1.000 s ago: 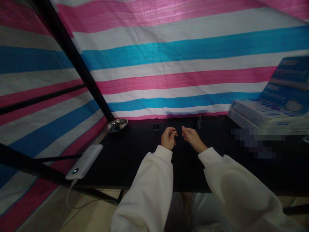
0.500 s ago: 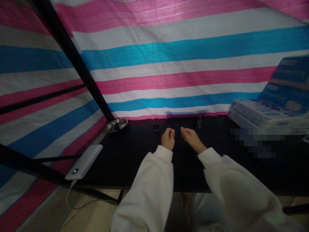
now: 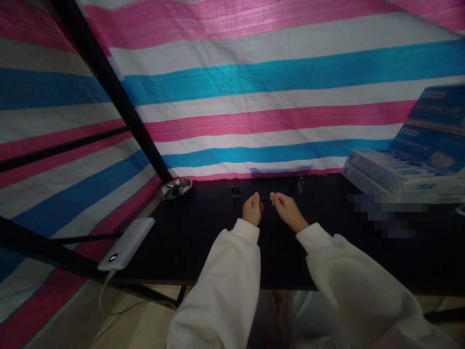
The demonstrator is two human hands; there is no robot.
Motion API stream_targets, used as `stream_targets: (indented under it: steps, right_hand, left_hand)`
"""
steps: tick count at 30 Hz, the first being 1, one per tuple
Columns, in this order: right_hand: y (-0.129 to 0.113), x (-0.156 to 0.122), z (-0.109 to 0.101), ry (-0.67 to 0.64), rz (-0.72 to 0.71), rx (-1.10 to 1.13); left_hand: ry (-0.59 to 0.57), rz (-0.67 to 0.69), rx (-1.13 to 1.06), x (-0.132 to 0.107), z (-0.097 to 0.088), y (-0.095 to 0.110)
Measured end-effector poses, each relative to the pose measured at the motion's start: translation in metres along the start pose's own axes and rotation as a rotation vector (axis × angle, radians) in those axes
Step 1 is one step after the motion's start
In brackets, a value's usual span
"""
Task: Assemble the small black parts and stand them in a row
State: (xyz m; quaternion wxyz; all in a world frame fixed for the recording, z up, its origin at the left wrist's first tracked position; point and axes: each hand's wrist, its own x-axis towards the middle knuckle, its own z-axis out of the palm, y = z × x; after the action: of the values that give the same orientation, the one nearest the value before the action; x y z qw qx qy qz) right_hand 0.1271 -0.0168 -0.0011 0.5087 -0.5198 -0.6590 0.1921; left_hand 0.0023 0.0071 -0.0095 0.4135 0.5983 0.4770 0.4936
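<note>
My left hand (image 3: 252, 209) is closed over the black table, fingers curled and thumb on top. From it a thin dark stick-like piece (image 3: 266, 199) juts towards my right hand (image 3: 288, 211). My right hand is closed in a pinch, with a small pale or shiny bit at its fingertips, too small to name. The fingertips of the two hands are a short way apart. Beyond my left hand lie two short dark cylinders (image 3: 235, 191) with lighter ends, side by side. Small clear pieces (image 3: 301, 184) are beyond my right hand.
A row of tiny pieces (image 3: 317, 175) lies along the back edge of the table (image 3: 203, 232). At the far left is a round metal dish (image 3: 176, 189), with a white power bank (image 3: 127, 244) and its cable nearer. Boxes (image 3: 395, 169) are stacked at the right.
My right hand has moved slightly left, closer to my left hand. The thin dark piece and a pale bit at my right fingertips now show more clearly.
</note>
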Motion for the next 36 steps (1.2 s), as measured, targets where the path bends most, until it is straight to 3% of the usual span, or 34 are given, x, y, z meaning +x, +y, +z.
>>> stream_targets:
  steps: [8,15,26,36]
  right_hand:
    - [-0.006,-0.006,-0.003,0.034,-0.140,-0.319]
    - [-0.012,-0.008,-0.007,0.008,-0.337,-0.605]
    - [-0.012,-0.007,-0.009,-0.076,-0.355,-0.456]
    - [-0.005,-0.008,-0.008,-0.130,-0.287,-0.409]
  left_hand:
    - [-0.077,-0.156,-0.292,0.003,0.001,0.004]
    - [-0.054,-0.180,-0.305,0.004,-0.001,0.004]
    - [0.060,-0.143,-0.264,0.006,-0.003,0.001]
    - [0.150,-0.164,-0.219,0.009,-0.006,-0.001]
